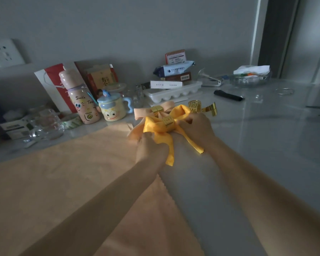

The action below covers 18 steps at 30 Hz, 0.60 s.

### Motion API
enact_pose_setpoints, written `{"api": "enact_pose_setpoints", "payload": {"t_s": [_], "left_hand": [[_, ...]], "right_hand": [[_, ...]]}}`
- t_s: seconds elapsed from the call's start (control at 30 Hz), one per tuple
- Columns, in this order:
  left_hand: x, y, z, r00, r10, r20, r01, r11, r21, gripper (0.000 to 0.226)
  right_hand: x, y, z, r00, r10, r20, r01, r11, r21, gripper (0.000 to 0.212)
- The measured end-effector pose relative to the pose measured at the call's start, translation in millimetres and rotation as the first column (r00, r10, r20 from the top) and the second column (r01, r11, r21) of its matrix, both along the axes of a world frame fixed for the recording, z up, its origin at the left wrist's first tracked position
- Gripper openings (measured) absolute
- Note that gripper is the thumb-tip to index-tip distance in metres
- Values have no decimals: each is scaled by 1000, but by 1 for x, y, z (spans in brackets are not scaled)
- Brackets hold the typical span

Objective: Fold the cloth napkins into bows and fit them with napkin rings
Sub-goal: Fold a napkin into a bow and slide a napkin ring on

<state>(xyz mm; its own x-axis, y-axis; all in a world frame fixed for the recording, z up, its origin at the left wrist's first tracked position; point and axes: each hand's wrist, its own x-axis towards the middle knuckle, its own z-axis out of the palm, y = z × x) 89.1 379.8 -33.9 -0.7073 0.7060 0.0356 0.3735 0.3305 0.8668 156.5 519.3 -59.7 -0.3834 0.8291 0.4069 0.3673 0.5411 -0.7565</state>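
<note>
Left hand point(151, 146) pinches one loop of the yellow bow point(180, 111), which lies crosswise. Its gold ring point(168, 123) sits midway between both sets of fingers. Right hand point(196, 129) curls on the other loop, seemingly gripping.

**One head-worn view, angled down**

A single wide-angle camera at head height faces forward and down along both forearms to the left hand point(150, 145) and right hand point(196, 130) on the yellow bow point(152, 126) (near, mid-frame). Table point(266, 145) and wall point(137, 24) lie beyond.
</note>
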Motion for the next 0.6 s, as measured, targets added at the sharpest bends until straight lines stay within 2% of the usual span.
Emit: {"api": "enact_pose_setpoints", "payload": {"t_s": [0.07, 0.17, 0.23, 0.3, 0.33, 0.37, 0.4, 0.47, 0.53, 0.57, 0.6], "left_hand": [[0, -23, 7, 986, -85, -145, 83, 996, -20, 51], [2, -66, 11, 895, -225, -385, 155, 967, -204, 49], [11, -99, 6, 837, -366, -406, 223, 907, -357, 64], [25, -138, -6, 782, -484, -393, 249, 820, -515, 90], [34, -159, -13, 760, -511, -400, 241, 795, -557, 101], [41, -176, -23, 704, -531, -472, 215, 792, -571, 106], [45, -187, -32, 641, -581, -501, 209, 761, -614, 104], [52, -205, -36, 646, -597, -476, 233, 748, -621, 83], [54, -208, -31, 628, -616, -475, 246, 736, -630, 81], [54, -206, -34, 605, -599, -525, 254, 769, -586, 80], [55, -208, -30, 644, -594, -483, 291, 774, -563, 70]], "right_hand": [[4, -4, 4, 999, -33, 11, 34, 999, -35, 43], [14, -10, 7, 979, -176, -100, 168, 982, -88, 35], [22, -10, 11, 936, -292, -195, 271, 954, -127, 33], [30, -18, 15, 904, -355, -239, 328, 933, -146, 31], [32, -28, 17, 904, -347, -249, 320, 936, -146, 30], [34, -38, 18, 907, -326, -269, 296, 944, -144, 29], [36, -47, 19, 909, -301, -288, 267, 952, -152, 30], [36, -75, 18, 934, -217, -284, 178, 971, -156, 27], [41, -98, 18, 953, -117, -280, 63, 979, -192, 24], [45, -111, 18, 964, -49, -262, -6, 979, -206, 27], [49, -125, 20, 975, 27, -223, -74, 976, -204, 29]]}}
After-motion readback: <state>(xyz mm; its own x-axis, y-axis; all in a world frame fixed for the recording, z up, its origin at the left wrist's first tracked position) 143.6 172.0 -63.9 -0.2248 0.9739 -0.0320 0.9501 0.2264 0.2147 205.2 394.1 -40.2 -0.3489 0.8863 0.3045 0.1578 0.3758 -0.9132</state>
